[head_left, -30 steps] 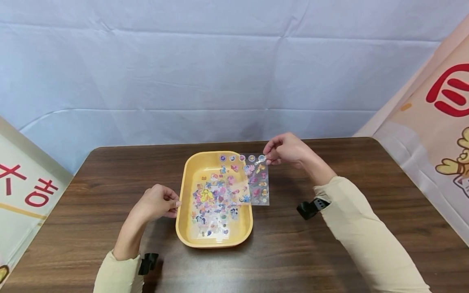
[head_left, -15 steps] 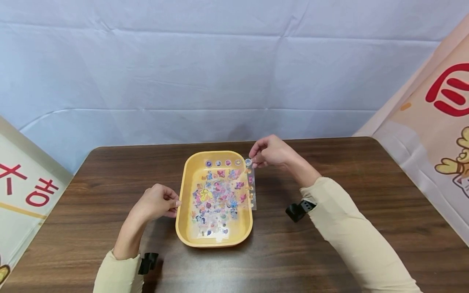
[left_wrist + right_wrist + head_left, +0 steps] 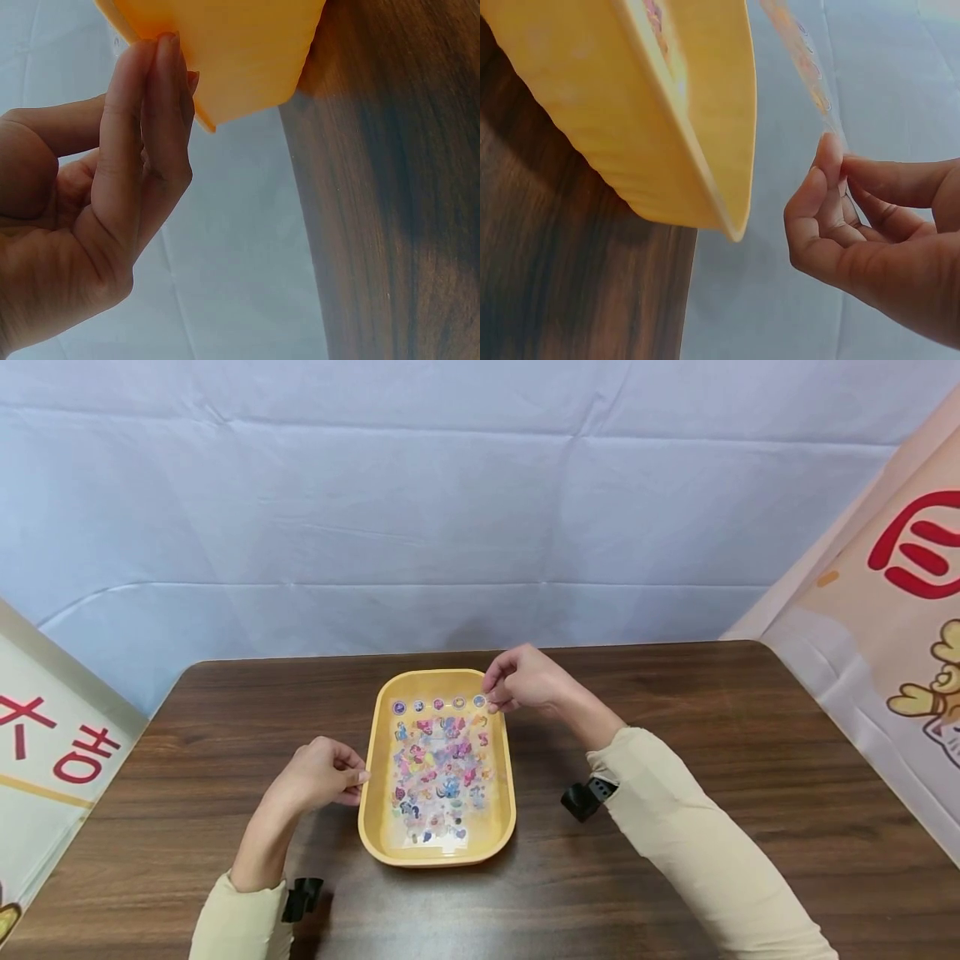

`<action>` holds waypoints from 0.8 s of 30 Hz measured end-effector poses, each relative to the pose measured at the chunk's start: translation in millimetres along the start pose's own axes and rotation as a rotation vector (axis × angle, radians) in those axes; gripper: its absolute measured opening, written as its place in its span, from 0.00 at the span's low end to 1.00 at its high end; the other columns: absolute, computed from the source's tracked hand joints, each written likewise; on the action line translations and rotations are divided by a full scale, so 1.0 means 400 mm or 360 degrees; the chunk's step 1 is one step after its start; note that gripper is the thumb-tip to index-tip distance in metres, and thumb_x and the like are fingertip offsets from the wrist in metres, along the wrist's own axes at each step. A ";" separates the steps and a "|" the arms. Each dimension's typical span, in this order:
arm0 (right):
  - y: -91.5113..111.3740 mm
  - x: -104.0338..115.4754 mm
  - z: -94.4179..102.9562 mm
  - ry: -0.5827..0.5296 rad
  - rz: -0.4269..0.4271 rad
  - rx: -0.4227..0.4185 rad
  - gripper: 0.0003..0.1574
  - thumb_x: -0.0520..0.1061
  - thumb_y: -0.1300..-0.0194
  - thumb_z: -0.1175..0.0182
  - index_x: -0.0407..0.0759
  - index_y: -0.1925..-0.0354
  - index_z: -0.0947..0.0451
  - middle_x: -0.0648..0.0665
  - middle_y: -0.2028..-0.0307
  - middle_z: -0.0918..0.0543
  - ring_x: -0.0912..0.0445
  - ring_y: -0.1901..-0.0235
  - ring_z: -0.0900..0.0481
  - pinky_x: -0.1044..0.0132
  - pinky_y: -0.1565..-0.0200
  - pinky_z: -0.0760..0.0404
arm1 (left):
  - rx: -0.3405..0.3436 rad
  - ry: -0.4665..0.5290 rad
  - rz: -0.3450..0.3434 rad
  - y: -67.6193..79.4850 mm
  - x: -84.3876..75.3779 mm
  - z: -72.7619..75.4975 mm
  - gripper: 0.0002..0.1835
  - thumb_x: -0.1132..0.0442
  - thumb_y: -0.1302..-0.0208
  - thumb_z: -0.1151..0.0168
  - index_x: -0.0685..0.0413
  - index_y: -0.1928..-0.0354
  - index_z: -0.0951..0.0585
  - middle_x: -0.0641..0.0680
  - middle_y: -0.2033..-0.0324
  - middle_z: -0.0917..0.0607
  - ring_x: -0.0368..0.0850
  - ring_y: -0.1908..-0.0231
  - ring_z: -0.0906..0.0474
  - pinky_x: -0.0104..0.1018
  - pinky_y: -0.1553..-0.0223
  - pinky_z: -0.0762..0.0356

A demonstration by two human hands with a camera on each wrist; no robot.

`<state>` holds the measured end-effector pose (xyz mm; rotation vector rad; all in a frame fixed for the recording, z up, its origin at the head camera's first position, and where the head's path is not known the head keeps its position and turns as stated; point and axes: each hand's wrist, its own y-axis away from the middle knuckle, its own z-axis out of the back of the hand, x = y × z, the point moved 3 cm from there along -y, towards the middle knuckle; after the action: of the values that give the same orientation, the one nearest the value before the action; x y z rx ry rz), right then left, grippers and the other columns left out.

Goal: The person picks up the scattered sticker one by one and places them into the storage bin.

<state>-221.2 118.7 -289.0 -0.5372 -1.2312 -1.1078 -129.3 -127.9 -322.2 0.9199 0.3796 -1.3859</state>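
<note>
A yellow plastic tray point(image 3: 501, 827) stands on the table, with several clear sticker sheets lying inside. My left hand point(image 3: 318, 774) pinches the tray's left rim between thumb and fingers; in the left wrist view its fingers point(image 3: 165, 90) meet at the yellow edge. Between thumb and fingertips, my right hand point(image 3: 525, 677) pinches the top right corner of a clear sticker sheet point(image 3: 438, 704) printed with small colourful figures. That sheet is over the tray, its row of round stickers along the top. The right wrist view shows the sheet point(image 3: 810, 67) raised apart from the tray's rim.
The dark wooden table point(image 3: 660, 718) extends on both sides of the tray. A pale cloth backdrop point(image 3: 420, 543) hangs behind its far edge. Printed banners point(image 3: 892, 610) flank the table. A black strap piece point(image 3: 588, 797) hangs from the right sleeve.
My right hand has moved left and slightly nearer, carrying the sticker sheet from partly beyond the tray's right rim to over the tray. The left hand has stayed at the rim.
</note>
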 end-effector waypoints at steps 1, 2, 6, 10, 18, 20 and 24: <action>-0.001 -0.001 -0.004 -0.0002 0.0001 0.0005 0.04 0.24 0.44 0.46 0.26 0.69 0.26 0.38 0.72 0.26 0.54 0.76 0.24 0.55 0.64 0.17 | 0.0001 -0.0002 0.0000 0.000 0.000 0.000 0.06 0.73 0.38 0.45 0.71 0.68 0.21 0.56 0.76 0.21 0.44 0.78 0.20 0.39 0.71 0.17; -0.001 -0.001 -0.008 -0.0005 0.0003 0.0011 0.04 0.24 0.44 0.46 0.26 0.69 0.26 0.38 0.72 0.26 0.54 0.76 0.24 0.54 0.63 0.18 | 0.0001 -0.0002 0.0000 0.000 0.000 0.000 0.06 0.73 0.38 0.45 0.71 0.68 0.21 0.56 0.76 0.21 0.44 0.78 0.20 0.39 0.71 0.17; -0.004 -0.003 -0.019 -0.0036 -0.0009 0.0032 0.04 0.24 0.44 0.46 0.27 0.70 0.27 0.38 0.73 0.25 0.53 0.76 0.23 0.50 0.60 0.19 | 0.0001 0.0000 -0.0002 0.000 0.001 -0.002 0.06 0.73 0.38 0.45 0.71 0.68 0.21 0.56 0.77 0.21 0.44 0.79 0.20 0.39 0.72 0.17; -0.004 -0.005 -0.023 -0.0040 -0.0011 0.0049 0.03 0.25 0.43 0.46 0.28 0.70 0.27 0.38 0.73 0.25 0.51 0.76 0.22 0.51 0.61 0.19 | -0.0003 0.0011 0.0000 -0.001 0.001 -0.002 0.05 0.73 0.39 0.44 0.71 0.69 0.21 0.56 0.77 0.21 0.44 0.79 0.20 0.39 0.71 0.17; -0.003 -0.005 -0.025 -0.0041 -0.0016 0.0089 0.03 0.25 0.43 0.45 0.25 0.66 0.27 0.38 0.72 0.25 0.49 0.74 0.20 0.53 0.61 0.18 | -0.0006 0.0021 -0.0002 0.001 0.000 -0.001 0.05 0.73 0.39 0.44 0.71 0.69 0.21 0.56 0.77 0.21 0.44 0.79 0.20 0.39 0.71 0.17; -0.003 -0.006 -0.025 -0.0042 -0.0011 0.0102 0.04 0.25 0.43 0.44 0.25 0.66 0.27 0.38 0.72 0.25 0.50 0.74 0.20 0.52 0.61 0.18 | -0.0005 0.0022 -0.0001 0.001 0.000 -0.001 0.05 0.73 0.39 0.44 0.71 0.69 0.21 0.56 0.77 0.21 0.44 0.79 0.20 0.39 0.71 0.17; -0.002 -0.009 -0.025 -0.0039 -0.0016 0.0096 0.03 0.26 0.43 0.44 0.27 0.67 0.26 0.38 0.73 0.25 0.51 0.75 0.21 0.53 0.62 0.18 | -0.0009 0.0022 0.0001 0.002 0.001 -0.002 0.05 0.73 0.39 0.44 0.71 0.69 0.21 0.57 0.77 0.21 0.44 0.79 0.20 0.39 0.72 0.17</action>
<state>-217.0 111.6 -295.3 -0.5010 -1.2860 -1.0720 -128.4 -127.7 -322.6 0.9254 0.3934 -1.3781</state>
